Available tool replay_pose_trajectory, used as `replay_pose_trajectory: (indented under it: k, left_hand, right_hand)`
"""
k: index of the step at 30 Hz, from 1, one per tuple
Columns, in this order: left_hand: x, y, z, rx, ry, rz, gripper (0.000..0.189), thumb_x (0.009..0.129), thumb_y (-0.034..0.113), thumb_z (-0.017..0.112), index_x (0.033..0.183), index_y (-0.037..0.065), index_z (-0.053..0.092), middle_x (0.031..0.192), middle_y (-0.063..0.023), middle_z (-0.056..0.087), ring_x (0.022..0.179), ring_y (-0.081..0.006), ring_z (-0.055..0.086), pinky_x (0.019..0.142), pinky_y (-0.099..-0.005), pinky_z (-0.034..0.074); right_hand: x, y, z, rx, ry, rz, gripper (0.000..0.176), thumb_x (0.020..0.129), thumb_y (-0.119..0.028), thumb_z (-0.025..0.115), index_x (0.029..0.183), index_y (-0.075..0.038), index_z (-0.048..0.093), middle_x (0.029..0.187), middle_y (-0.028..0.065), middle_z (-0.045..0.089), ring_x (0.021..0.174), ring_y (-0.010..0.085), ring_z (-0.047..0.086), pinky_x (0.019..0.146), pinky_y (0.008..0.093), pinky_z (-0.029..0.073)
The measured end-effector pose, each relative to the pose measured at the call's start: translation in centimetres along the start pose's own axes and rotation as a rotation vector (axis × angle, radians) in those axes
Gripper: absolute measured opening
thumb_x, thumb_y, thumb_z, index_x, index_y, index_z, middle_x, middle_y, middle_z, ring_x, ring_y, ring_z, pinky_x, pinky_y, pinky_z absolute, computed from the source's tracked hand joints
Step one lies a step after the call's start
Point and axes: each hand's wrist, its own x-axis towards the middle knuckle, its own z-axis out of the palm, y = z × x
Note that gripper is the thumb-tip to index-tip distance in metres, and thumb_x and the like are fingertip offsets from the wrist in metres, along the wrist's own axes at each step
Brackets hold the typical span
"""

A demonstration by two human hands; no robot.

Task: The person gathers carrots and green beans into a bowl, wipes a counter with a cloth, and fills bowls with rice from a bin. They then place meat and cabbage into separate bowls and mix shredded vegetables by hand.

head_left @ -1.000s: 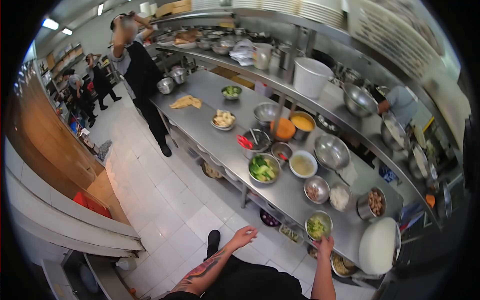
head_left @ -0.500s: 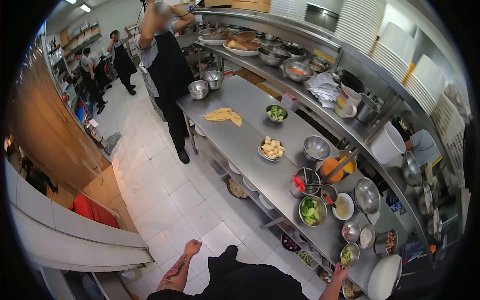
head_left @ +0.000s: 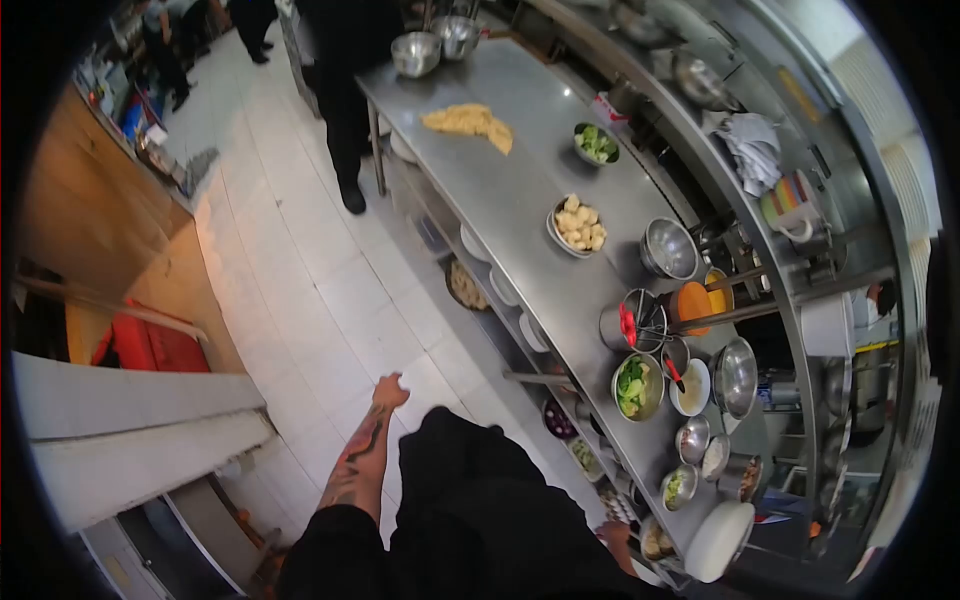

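Observation:
My left hand (head_left: 391,390) hangs over the floor tiles, away from the table, with its fingers loosely curled and nothing seen in them. My right hand (head_left: 613,537) is low at the near edge of the steel table (head_left: 480,190), beside the lower shelf; its fingers are blurred and partly hidden. Closest to it on top are a small bowl of chopped greens (head_left: 679,487) and a large white bowl (head_left: 720,541). Farther along stand a bowl of green leaves (head_left: 637,387), a bowl of pale yellow chunks (head_left: 577,226) and a bowl of broccoli (head_left: 596,145).
A yellowish cloth (head_left: 468,125) lies toward the table's far end, near stacked metal bowls (head_left: 416,54). A person in dark clothes (head_left: 350,90) stands beside that end. A pot with a red-handled tool (head_left: 633,321) is on the right. A red case (head_left: 155,340) sits at the left.
The view has tilted downward, so the table appears higher. My left hand has swung up and forward a little. My right hand has dropped from beside the bowl of greens to below the table edge.

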Motion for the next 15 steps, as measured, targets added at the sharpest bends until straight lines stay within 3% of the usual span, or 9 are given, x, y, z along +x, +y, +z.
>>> replay_pose_trajectory:
  k: [1, 3, 5, 6, 7, 9, 12, 14, 15]
  left_hand:
    - [1.6, 1.1, 2.1, -0.049, 0.009, 0.063, 0.06, 0.075, 0.033, 0.069, 0.13, 0.015, 0.056, 0.119, -0.0267, 0.058, 0.111, -0.0418, 0.059, 0.094, -0.0461, 0.05]
    - [4.3, 5.3, 4.7, -0.125, 0.016, 0.168, 0.059, 0.076, 0.035, 0.067, 0.13, 0.013, 0.057, 0.114, -0.0257, 0.062, 0.11, -0.041, 0.059, 0.095, -0.0451, 0.049]
    - [6.4, 11.1, 6.9, -0.337, 0.079, 0.294, 0.053, 0.08, 0.036, 0.066, 0.126, 0.01, 0.06, 0.111, -0.0199, 0.066, 0.112, -0.0376, 0.058, 0.096, -0.0446, 0.047]
    - [7.8, 14.1, 8.0, -0.416, 0.091, 0.373, 0.05, 0.082, 0.034, 0.067, 0.124, 0.008, 0.061, 0.114, -0.0208, 0.065, 0.108, -0.036, 0.061, 0.092, -0.0428, 0.05]
    - [8.6, 17.2, 8.8, -0.63, 0.055, 0.368, 0.049, 0.083, 0.032, 0.066, 0.124, 0.006, 0.06, 0.116, -0.0206, 0.065, 0.103, -0.0344, 0.064, 0.088, -0.0405, 0.052]
    - [8.8, 23.7, 7.7, -0.792, -0.031, 0.31, 0.05, 0.084, 0.025, 0.068, 0.127, 0.002, 0.058, 0.117, -0.0209, 0.065, 0.096, -0.0294, 0.067, 0.081, -0.0365, 0.054]
    - [11.0, 28.9, 9.0, -0.78, -0.012, 0.349, 0.042, 0.084, 0.028, 0.066, 0.118, 0.004, 0.062, 0.107, -0.0207, 0.066, 0.092, -0.0357, 0.065, 0.082, -0.0425, 0.053]
    - [12.8, 31.0, 11.4, -0.586, 0.071, 0.451, 0.037, 0.083, 0.027, 0.066, 0.111, 0.003, 0.063, 0.103, -0.0219, 0.066, 0.09, -0.0399, 0.063, 0.081, -0.0451, 0.052]
    - [15.6, 31.5, 15.5, -0.536, 0.224, 0.511, 0.034, 0.08, 0.026, 0.069, 0.106, 0.005, 0.064, 0.104, -0.0218, 0.066, 0.094, -0.0418, 0.063, 0.082, -0.0455, 0.053]
  right_hand:
    - [-0.5, -4.0, -1.2, -0.521, -0.005, -0.083, 0.019, 0.063, -0.035, 0.077, 0.069, -0.019, 0.07, 0.072, 0.007, 0.065, 0.067, 0.0246, 0.064, 0.059, 0.0428, 0.05]
    - [-0.4, -11.3, -3.6, -0.866, 0.124, -0.6, 0.019, 0.065, -0.035, 0.078, 0.069, -0.017, 0.072, 0.068, 0.0092, 0.066, 0.067, 0.0284, 0.066, 0.062, 0.0426, 0.052]
    - [0.2, -20.8, -5.2, -0.261, 0.065, -0.196, 0.021, 0.078, -0.028, 0.067, 0.08, -0.009, 0.075, 0.079, 0.0145, 0.071, 0.076, 0.0328, 0.068, 0.068, 0.039, 0.054]
    - [3.9, -18.7, -3.5, -0.267, 0.161, -0.375, 0.021, 0.078, -0.029, 0.069, 0.086, -0.01, 0.076, 0.083, 0.0135, 0.071, 0.079, 0.0321, 0.068, 0.073, 0.0388, 0.054]
    - [5.3, -23.2, -4.6, -0.253, -0.027, -0.278, 0.023, 0.079, -0.026, 0.07, 0.093, -0.008, 0.075, 0.086, 0.0129, 0.072, 0.08, 0.0295, 0.069, 0.075, 0.0369, 0.053]
    - [8.5, -30.6, -4.9, -0.11, -0.136, -0.217, 0.025, 0.083, -0.023, 0.07, 0.102, -0.007, 0.072, 0.085, 0.0099, 0.072, 0.081, 0.0192, 0.07, 0.071, 0.0311, 0.053]
    - [14.6, -38.7, -2.4, 0.184, -0.219, -0.208, 0.03, 0.087, -0.017, 0.067, 0.116, -0.007, 0.067, 0.092, 0.0069, 0.07, 0.084, 0.0151, 0.069, 0.069, 0.0285, 0.054]
    - [17.0, -43.8, -0.9, 0.296, -0.199, -0.209, 0.033, 0.091, -0.017, 0.064, 0.122, -0.007, 0.063, 0.101, 0.0068, 0.069, 0.084, 0.0164, 0.069, 0.068, 0.0288, 0.054]
    - [17.7, -46.1, -0.3, 0.409, -0.204, -0.181, 0.032, 0.092, -0.017, 0.064, 0.122, -0.007, 0.063, 0.103, 0.0067, 0.069, 0.083, 0.0159, 0.069, 0.068, 0.0283, 0.054]
